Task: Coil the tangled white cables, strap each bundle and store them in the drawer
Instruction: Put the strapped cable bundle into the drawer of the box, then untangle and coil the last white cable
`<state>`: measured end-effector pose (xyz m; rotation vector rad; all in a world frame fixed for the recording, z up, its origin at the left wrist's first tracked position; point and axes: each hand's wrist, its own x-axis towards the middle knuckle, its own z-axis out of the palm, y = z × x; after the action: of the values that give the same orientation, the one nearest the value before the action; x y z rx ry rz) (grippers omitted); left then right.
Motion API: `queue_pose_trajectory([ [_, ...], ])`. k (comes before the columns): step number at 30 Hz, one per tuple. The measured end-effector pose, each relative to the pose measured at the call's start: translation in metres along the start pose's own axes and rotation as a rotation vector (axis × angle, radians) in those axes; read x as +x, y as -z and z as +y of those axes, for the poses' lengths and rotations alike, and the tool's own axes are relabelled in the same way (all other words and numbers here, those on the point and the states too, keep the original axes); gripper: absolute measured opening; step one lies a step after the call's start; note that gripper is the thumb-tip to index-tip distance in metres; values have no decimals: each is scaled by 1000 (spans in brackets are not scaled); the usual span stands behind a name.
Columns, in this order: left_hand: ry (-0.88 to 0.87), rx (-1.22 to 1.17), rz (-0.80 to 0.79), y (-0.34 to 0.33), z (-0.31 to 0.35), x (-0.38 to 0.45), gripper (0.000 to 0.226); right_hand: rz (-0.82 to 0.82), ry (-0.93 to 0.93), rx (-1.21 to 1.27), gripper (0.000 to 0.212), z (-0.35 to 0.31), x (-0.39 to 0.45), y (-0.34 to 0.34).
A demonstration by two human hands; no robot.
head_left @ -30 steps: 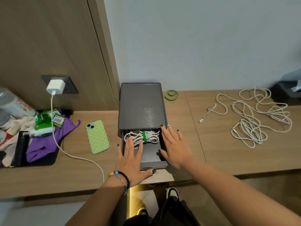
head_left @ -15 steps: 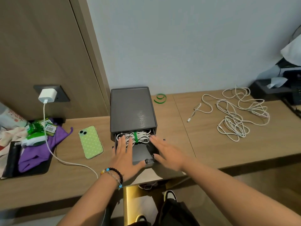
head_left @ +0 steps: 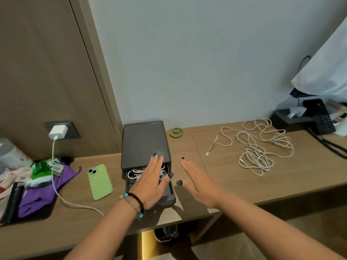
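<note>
A dark grey drawer box [head_left: 144, 141] stands on the wooden desk, its drawer [head_left: 170, 197] pulled partly out. Inside lies a coiled white cable bundle [head_left: 134, 173], mostly covered by my left hand [head_left: 150, 182], which reaches flat over the drawer with straight fingers. My right hand [head_left: 199, 182] hovers open just right of the drawer, holding nothing. A tangled heap of white cables [head_left: 261, 147] lies on the desk to the right. A green strap [head_left: 176, 132] lies behind the box near the wall.
A green phone [head_left: 99, 182] lies left of the box. A white charger [head_left: 58, 132] in a wall socket trails its cable [head_left: 75, 204] across the desk. A tray [head_left: 37, 212] with purple cloth and clutter sits far left. A black telephone [head_left: 319, 119] stands far right.
My right hand has come off the drawer and moved to the right. My left hand has slid forward over the cable bundle. The view has shifted rightward.
</note>
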<state>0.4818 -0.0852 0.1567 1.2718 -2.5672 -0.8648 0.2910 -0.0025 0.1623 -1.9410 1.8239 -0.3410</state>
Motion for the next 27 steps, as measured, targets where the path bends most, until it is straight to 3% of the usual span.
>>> queue_pose_trajectory([
  [8, -32, -25, -46, -28, 56, 32, 71, 16, -22, 38, 70, 51, -33, 30],
  [13, 15, -171, -53, -72, 103, 61, 110, -2, -78, 55, 71, 118, -56, 55],
  [16, 70, -226, -52, -98, 138, 75, 87, -24, -111, 66, 72, 160, -72, 71],
  [20, 148, -258, -43, -123, 179, 90, 73, -61, -113, 53, 71, 200, -88, 95],
  [24, 200, -331, -12, -142, 204, 103, 82, -72, -87, 58, 69, 225, -91, 109],
  [27, 257, -358, 1, -153, 207, 113, 75, -89, -84, 92, 67, 238, -86, 112],
])
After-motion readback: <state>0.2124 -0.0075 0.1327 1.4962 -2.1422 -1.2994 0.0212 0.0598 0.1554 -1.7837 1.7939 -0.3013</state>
